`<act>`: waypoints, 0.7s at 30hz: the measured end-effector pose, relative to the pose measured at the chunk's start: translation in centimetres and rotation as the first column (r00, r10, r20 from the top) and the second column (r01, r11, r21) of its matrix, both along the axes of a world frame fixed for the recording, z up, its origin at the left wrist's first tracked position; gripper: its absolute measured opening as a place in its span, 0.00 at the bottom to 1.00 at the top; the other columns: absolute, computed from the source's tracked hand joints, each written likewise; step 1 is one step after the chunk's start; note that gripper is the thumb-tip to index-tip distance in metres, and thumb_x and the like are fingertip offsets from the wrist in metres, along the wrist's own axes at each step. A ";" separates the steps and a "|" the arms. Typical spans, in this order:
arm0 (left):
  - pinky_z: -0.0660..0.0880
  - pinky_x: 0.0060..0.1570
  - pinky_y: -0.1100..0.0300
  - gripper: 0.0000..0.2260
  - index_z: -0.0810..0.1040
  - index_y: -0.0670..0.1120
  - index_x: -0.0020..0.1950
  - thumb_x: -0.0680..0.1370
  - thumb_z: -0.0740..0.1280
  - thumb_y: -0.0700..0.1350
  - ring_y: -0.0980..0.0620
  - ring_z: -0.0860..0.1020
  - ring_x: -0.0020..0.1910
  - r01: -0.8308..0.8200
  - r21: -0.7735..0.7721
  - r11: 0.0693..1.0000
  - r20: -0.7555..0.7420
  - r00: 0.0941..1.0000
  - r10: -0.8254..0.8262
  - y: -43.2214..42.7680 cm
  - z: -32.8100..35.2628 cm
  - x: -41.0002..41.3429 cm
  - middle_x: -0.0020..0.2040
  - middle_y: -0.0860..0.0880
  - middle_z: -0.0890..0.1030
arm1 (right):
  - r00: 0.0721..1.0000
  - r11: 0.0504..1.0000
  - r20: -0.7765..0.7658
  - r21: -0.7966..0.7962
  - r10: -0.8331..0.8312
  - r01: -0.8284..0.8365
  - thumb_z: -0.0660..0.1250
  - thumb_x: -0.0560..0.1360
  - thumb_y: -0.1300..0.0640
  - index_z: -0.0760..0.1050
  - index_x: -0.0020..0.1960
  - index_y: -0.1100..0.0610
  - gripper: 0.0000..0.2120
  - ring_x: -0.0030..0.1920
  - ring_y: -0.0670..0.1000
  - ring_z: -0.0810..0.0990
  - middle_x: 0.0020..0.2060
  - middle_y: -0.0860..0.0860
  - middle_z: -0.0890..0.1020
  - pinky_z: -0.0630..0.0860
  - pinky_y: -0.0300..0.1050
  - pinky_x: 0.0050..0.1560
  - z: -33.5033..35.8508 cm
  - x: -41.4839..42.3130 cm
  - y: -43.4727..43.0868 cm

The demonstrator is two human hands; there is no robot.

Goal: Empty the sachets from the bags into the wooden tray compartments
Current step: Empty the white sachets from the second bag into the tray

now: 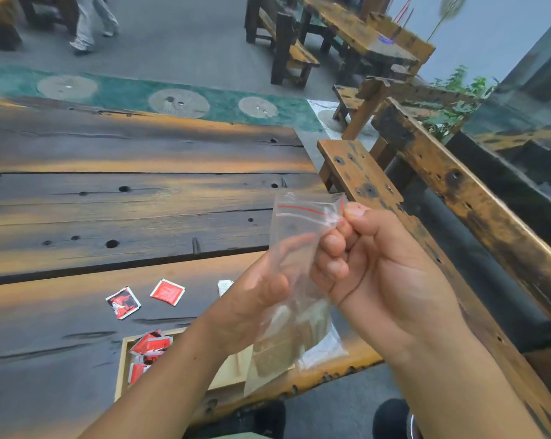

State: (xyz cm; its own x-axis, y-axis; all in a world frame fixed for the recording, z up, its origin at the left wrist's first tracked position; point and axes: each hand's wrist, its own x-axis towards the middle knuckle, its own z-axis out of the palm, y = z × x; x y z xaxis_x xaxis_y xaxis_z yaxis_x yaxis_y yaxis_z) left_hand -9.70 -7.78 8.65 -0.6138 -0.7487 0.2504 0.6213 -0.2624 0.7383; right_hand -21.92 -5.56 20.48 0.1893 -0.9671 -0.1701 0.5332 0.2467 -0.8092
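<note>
Head view: clear zip bag (302, 223) held upright above the wooden tray (123, 369), seal uppermost.

I read the right hand (391, 274) fingers (353, 213) as pinching the red-lined seal corner, likely to pull it apart. The left hand (255, 299) grips the bag's middle to steady it. Pale sachets (286, 340) sag at the bottom. Red sachets (149, 345) fill the tray's left compartment, and two loose sachets (167, 292) lie on the desk (109, 201).

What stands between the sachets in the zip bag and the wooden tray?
Only the clear zip bag itself. The brown sachets sit at its bottom, and its red-striped mouth points up, pinched by the right hand. The left hand holds its middle. The wooden tray lies below it.
</note>
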 end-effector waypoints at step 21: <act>0.79 0.50 0.45 0.33 0.80 0.40 0.60 0.61 0.81 0.56 0.40 0.83 0.41 -0.120 0.651 0.750 -0.049 0.979 0.200 1.6 -8.9 0.5 0.44 0.40 0.82 | 0.704 0.957 -0.708 0.239 0.054 0.167 0.67 0.78 0.60 0.77 0.56 0.56 0.07 0.53 0.50 0.82 0.54 0.55 0.82 0.81 0.46 0.50 -13.1 -3.6 1.3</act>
